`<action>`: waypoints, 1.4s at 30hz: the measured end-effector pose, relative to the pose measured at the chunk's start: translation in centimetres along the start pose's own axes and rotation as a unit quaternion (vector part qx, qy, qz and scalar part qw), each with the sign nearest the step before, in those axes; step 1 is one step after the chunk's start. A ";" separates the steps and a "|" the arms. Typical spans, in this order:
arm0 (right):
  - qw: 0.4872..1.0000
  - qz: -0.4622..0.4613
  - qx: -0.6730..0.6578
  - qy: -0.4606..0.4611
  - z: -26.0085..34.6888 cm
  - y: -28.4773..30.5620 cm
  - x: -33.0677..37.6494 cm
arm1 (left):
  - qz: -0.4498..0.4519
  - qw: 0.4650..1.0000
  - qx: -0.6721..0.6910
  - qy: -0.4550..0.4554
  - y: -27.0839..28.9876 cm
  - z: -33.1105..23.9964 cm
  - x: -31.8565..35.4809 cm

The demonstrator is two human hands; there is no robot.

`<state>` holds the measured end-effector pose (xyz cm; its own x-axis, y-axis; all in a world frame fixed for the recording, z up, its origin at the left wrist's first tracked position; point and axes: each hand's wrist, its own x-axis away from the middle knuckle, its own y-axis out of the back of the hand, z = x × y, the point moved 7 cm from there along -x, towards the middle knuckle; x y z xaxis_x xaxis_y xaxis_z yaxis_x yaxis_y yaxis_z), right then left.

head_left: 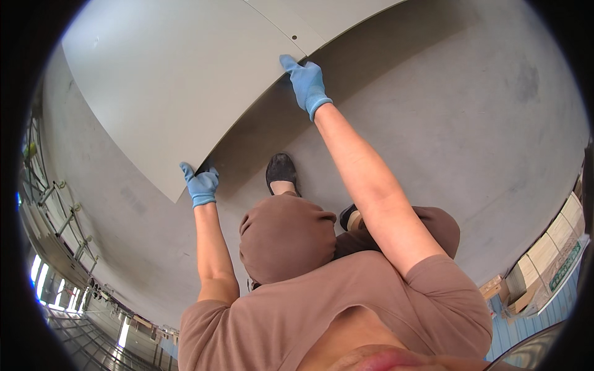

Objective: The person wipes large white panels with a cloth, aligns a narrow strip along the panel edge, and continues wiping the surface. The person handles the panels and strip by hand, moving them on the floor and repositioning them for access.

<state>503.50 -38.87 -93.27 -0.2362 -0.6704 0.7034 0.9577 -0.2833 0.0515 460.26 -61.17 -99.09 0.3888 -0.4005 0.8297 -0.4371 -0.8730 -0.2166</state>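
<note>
A large pale grey panel fills the upper left, raised off the floor along its near edge. My left hand, in a light blue glove, grips that edge near its lower corner, thumb on top and fingers underneath. Farther along the same edge, my right hand, gloved alike, is closed on the panel with the thumb over its face; the other fingers are partly hidden below. By that thumb a thin seam runs beside a small dark round hole, and another pale panel section continues past the seam.
Grey concrete floor lies under and around the panel, with a shadow along its edge. My dark shoe stands close to the panel. Metal racks line the left side. Cardboard boxes are stacked at the lower right.
</note>
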 end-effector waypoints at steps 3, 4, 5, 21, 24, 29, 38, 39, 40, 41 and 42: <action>1.000 0.003 -0.010 -0.002 0.0 0.0 0.1 | -0.001 1.000 -0.005 0.000 0.3 0.2 -0.3; 1.000 0.002 -0.009 0.007 0.2 0.1 0.1 | 0.008 1.000 -0.008 -0.005 0.2 0.2 -0.4; 1.000 0.001 -0.010 0.010 0.2 0.1 0.1 | -0.004 1.000 -0.013 -0.015 0.4 0.1 -0.5; 1.000 0.007 -0.022 0.006 0.1 0.2 0.1 | 0.012 1.000 0.021 -0.010 -0.6 0.3 0.3; 0.999 0.010 -0.030 0.007 0.0 0.2 -0.1 | 0.003 1.000 0.016 -0.020 -0.3 0.3 0.2; 1.000 0.012 -0.022 0.011 -0.1 0.3 -0.2 | 0.026 1.000 -0.006 -0.014 -0.4 0.4 -0.1; 1.000 0.005 0.002 0.023 -0.2 0.4 -0.3 | 0.036 0.999 0.028 -0.015 -0.6 0.3 0.0; 1.000 0.004 0.003 0.020 -0.3 0.4 -0.3 | 0.039 0.999 0.035 -0.007 -0.7 0.4 0.0; 1.000 0.005 -0.001 0.022 -0.3 0.4 -0.3 | 0.041 0.998 0.040 -0.002 -0.9 0.4 0.2; 1.000 0.005 -0.004 0.023 -0.2 0.4 -0.3 | 0.033 0.999 0.038 -0.004 -0.9 0.4 0.3; 1.000 0.008 -0.010 0.021 -0.3 0.4 -0.3 | 0.046 0.998 0.044 0.004 -1.2 0.5 0.4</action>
<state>503.89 -38.94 -93.68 -0.2279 -0.7027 0.6740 0.9580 -0.2857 0.0260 461.31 -60.44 -98.73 0.3443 -0.4774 0.8084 -0.3969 -0.8544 -0.3355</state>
